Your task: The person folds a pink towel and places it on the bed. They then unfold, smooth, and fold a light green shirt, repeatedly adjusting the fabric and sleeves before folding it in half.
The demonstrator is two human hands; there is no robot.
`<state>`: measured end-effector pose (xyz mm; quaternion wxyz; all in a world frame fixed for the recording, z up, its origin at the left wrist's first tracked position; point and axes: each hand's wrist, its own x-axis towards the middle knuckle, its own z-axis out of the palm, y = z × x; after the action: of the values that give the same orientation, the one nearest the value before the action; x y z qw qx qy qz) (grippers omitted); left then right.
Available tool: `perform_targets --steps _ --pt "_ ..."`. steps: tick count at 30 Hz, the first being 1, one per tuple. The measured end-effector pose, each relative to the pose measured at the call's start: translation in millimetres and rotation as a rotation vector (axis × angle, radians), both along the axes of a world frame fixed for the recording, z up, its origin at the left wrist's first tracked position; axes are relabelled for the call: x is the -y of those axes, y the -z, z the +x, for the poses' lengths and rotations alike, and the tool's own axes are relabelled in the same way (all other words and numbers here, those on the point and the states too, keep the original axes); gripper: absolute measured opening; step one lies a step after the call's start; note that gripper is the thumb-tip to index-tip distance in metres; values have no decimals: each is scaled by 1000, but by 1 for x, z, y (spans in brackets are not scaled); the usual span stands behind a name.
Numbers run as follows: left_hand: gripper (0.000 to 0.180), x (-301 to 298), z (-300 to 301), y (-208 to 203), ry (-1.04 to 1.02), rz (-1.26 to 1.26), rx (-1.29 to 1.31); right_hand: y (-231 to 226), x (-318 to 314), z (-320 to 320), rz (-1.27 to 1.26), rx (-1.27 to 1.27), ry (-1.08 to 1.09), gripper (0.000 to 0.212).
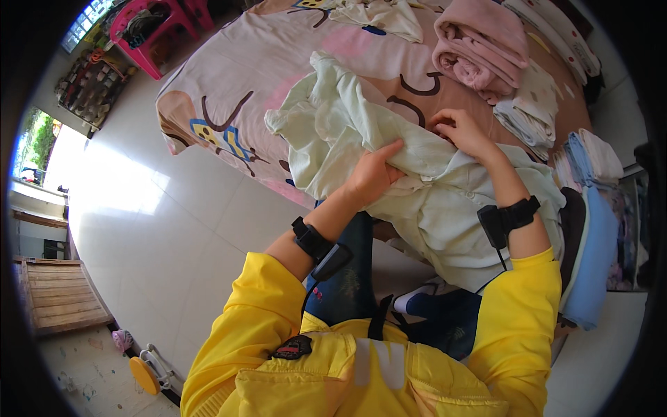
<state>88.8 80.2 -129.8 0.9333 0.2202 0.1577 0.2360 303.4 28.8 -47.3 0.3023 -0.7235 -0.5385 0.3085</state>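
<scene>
A pale green garment (431,187) with a gathered seam lies crumpled across the bed's near edge and over my lap. My left hand (375,174) is closed on its middle, the thumb on top and the fingers tucked under a fold. To the right, my right hand (464,135) rests at the garment's far edge with its fingers curled inward. Whether a bit of cloth is pinched in those fingertips I cannot make out. Both forearms wear black strapped devices below pushed-up yellow sleeves.
The bed has a patterned pinkish sheet (243,90). A folded pink blanket (483,45) and folded white clothes (531,111) lie at the far right. Blue cloth (590,257) hangs to my right. Left are a tiled floor (167,229), a pink chair (149,35) and a wooden panel (62,295).
</scene>
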Motion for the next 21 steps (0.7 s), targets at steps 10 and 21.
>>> perform_targets --steps 10,21 --pt "35 2 -16 36 80 17 465 -10 -3 -27 -336 -505 -636 68" --pt "37 1 -11 33 -62 -86 477 -5 34 16 -518 -640 -358 42"
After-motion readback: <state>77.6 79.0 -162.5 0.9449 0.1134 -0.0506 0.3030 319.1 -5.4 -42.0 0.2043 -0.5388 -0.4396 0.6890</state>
